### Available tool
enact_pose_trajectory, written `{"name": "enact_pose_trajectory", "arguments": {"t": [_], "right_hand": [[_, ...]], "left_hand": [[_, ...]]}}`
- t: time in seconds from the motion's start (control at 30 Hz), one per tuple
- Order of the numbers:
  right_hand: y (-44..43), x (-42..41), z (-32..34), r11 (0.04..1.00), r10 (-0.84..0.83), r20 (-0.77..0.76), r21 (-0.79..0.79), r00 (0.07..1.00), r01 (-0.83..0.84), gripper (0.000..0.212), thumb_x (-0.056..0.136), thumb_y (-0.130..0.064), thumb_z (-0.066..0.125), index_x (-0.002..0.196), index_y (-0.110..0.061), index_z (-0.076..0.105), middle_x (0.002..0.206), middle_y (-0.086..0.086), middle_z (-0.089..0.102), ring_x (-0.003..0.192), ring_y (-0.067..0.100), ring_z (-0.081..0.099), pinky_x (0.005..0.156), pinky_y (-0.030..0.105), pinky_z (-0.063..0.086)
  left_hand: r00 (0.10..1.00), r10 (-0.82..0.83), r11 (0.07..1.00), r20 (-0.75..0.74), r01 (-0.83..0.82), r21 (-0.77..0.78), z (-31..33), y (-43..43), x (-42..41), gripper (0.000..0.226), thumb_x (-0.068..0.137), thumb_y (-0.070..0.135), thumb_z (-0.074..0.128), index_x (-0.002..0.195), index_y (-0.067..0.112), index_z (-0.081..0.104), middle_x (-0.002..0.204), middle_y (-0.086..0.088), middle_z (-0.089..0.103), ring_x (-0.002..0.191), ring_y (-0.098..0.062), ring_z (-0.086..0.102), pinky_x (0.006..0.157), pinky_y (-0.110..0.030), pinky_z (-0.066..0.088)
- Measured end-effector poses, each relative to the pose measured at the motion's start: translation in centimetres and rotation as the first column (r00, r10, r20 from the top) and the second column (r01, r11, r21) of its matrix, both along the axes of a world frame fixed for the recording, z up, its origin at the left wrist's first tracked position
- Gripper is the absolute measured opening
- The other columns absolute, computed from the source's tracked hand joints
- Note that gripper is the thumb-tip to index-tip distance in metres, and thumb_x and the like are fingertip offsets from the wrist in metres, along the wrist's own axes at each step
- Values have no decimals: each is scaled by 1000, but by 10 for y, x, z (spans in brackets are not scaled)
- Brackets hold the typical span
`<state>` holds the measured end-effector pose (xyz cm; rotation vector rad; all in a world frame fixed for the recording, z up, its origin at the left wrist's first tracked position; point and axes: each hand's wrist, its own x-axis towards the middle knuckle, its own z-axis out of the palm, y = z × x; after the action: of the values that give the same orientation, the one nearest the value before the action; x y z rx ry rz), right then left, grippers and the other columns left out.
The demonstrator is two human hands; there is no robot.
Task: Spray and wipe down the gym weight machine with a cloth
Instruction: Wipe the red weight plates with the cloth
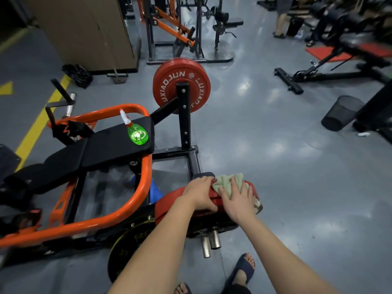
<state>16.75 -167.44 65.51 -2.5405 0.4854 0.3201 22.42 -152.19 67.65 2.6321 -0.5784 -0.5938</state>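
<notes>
The weight machine has an orange tube frame (127, 211) and a black padded bench (106, 149). A green spray bottle (137, 133) with a white nozzle lies on the far end of the bench. A near red weight plate (169, 202) hangs on the machine's sleeve below me. My left hand (200, 194) grips the top edge of that plate. My right hand (237, 200) presses a pale green cloth (228, 181) flat onto the plate's rim, fingers spread. A second red plate (167, 81) sits on the far side of the machine.
A black mesh bin (339, 113) stands on the grey floor to the right. Another black bench (331, 66) lies at back right, an orange rack (169, 26) behind. A person's legs (282, 20) show far back. My sandalled feet (244, 270) are below.
</notes>
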Motion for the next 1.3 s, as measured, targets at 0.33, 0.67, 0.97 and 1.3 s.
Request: {"name": "enact_pose_trajectory", "arguments": {"t": [0.33, 0.67, 0.97, 1.3], "right_hand": [[26, 3, 7, 815, 518, 275, 126, 810, -565, 43, 96, -49, 64, 138, -43, 60, 162, -12, 33, 155, 12, 13, 126, 37, 16], [-26, 16, -17, 942, -288, 35, 193, 957, 276, 53, 104, -48, 38, 153, -28, 43, 157, 15, 41, 146, 34, 34, 119, 49, 29], [74, -14, -18, 720, 693, 228, -180, 684, -670, 54, 94, -52, 39, 136, -31, 65, 162, 0, 38, 154, 35, 22, 125, 54, 11], [7, 7, -18, 977, 148, 313, 104, 938, -189, 43, 103, -43, 53, 144, -30, 56, 160, 3, 39, 152, 25, 28, 123, 42, 22]], "left_hand": [[939, 262, 923, -222, -311, -225, -41, 89, -24, 95, 55, 34, 87, 138, 21, 43, 124, 5, 50, 122, -18, 48, 101, -32, 43], [911, 247, 913, -330, -333, -237, -49, 116, -20, 106, 62, 21, 92, 148, 33, 32, 134, 4, 41, 120, -19, 52, 105, -35, 47], [934, 187, 893, -303, -291, -345, -50, 111, -22, 59, 65, 18, 89, 112, 27, 56, 110, 8, 59, 112, -18, 58, 103, -33, 47], [917, 239, 889, -321, -340, -309, -51, 117, -24, 104, 61, 29, 93, 147, 30, 34, 133, 3, 41, 119, -20, 53, 104, -35, 48]]}}
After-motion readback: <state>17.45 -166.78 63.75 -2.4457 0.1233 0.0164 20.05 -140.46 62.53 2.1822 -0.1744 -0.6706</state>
